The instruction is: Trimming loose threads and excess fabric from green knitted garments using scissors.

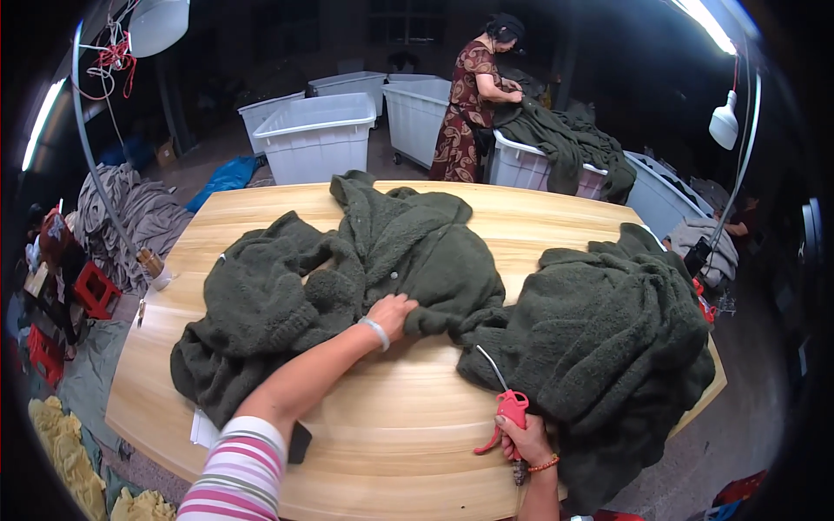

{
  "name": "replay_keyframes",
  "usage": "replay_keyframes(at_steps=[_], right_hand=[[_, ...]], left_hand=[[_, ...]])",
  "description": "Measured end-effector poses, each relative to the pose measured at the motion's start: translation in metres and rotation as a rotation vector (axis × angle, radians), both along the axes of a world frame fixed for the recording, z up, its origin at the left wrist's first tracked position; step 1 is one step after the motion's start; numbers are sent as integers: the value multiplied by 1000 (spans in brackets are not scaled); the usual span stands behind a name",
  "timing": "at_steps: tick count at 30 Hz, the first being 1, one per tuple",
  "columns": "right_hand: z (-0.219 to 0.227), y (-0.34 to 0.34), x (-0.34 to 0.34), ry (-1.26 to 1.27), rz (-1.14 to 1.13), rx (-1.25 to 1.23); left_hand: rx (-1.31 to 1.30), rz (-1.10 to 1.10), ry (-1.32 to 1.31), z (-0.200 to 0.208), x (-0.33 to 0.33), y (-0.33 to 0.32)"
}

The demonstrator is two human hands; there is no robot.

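Note:
A dark green fuzzy knit garment [434, 260] lies bunched across the middle of the table. My left hand [393, 316] is closed on its near edge, the fingers partly sunk in the cloth, and a small pale button shows just above. My right hand [526, 440], low at the front, grips a red air blow gun [511, 406]. The gun's thin bent metal nozzle points up and left, its tip by the right-hand heap of dark green knitwear [608, 321]. More of the same green cloth [261, 278] spreads at the left; where one piece ends is unclear.
The wooden table [382, 434] carries a small cup of tools [155, 267] at its left edge. Beyond it stand white wheeled bins [317, 139], where another person [473, 104] handles green garments. Grey cloth [130, 217] is piled at left, near red stools [95, 291]. Lamps hang on both sides.

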State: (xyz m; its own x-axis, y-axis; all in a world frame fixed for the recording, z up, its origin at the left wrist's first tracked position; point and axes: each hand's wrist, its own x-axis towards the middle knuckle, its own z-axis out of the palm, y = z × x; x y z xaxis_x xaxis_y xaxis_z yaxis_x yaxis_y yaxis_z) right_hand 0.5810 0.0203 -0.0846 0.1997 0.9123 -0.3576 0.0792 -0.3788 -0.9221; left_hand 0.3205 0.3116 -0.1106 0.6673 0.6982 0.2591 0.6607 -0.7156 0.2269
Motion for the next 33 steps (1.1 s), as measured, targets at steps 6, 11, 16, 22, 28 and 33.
replay_keyframes(at_steps=[6,11,16,22,28,33], right_hand=[[-10,1,10,2,23,27],[-4,-2,2,23,-33,45],[8,-28,-11,90,-3,12],[35,-94,-37,-47,-120,3],[72,-135,-73,-214,-143,68],[110,-145,-111,-280,-145,79]], left_hand=[[-196,-142,106,35,-100,-143],[-266,-177,146,48,-152,-226],[-220,-248,-90,83,-197,-268],[454,481,-25,112,-254,-249],[21,566,-451,73,-346,-157],[-333,293,-1502,173,-378,-120]])
